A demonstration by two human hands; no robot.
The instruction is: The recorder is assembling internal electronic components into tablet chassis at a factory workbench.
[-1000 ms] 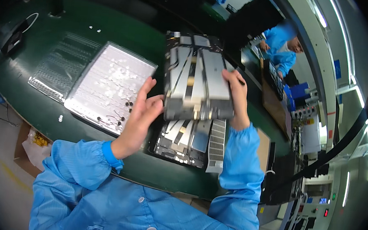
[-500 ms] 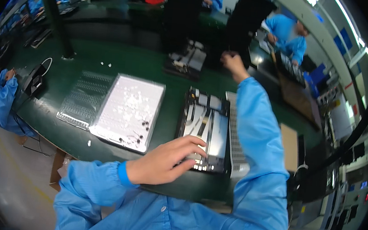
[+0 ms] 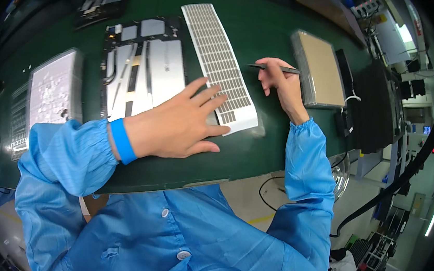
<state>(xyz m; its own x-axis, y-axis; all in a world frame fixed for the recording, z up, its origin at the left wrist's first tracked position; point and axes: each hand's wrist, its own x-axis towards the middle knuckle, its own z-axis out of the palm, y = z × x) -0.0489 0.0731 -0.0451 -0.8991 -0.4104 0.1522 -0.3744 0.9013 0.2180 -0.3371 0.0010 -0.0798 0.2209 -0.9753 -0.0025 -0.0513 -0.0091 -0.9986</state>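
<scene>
Near bench centre: white sheet (image 3: 217,57) with rows of grey strips, laid aslant on green bench (image 3: 248,162), just right of opened device (image 3: 167,68), silver plates in black frame. Over sheet's lower left edge, left hand (image 3: 179,120): palm down, fingers fanned wide, grasping nothing visible; cannot tell whether pressing on sheet or just above. Also across device's lower part. Blue band (image 3: 122,140) around left wrist. Just off sheet's right edge, right hand (image 3: 283,87): closed, pinching slim dark tool (image 3: 290,70), tip toward sheet. Farther right: tan-topped stack (image 3: 321,70). Left of device: pale tray (image 3: 52,85) strewn with white bits. Upper left, in shadow: second device (image 3: 101,8).
</scene>
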